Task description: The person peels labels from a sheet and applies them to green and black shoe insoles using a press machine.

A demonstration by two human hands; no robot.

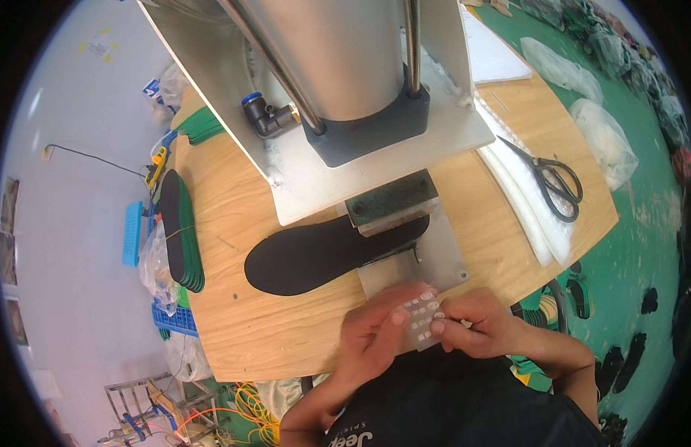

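Between both hands, close to my body at the table's near edge, is a small translucent sheet of white printed labels (420,320). My left hand (373,331) grips its left side, thumb on top. On its right side, my right hand (476,324) pinches the sheet between thumb and fingers. Just beyond my hands, a black insole (297,257) lies flat with its wide end to the left. Its narrower end rests under the metal block (394,205) of a press (360,82), above a metal base plate (446,257). The block hides part of the insole.
Black-handled scissors (558,186) lie on white strips (513,194) at the right of the wooden table (233,328). A banded stack of insoles (183,231) stands at the left edge, with green insoles (200,127) behind. Plastic bags (602,138) lie on the green floor.
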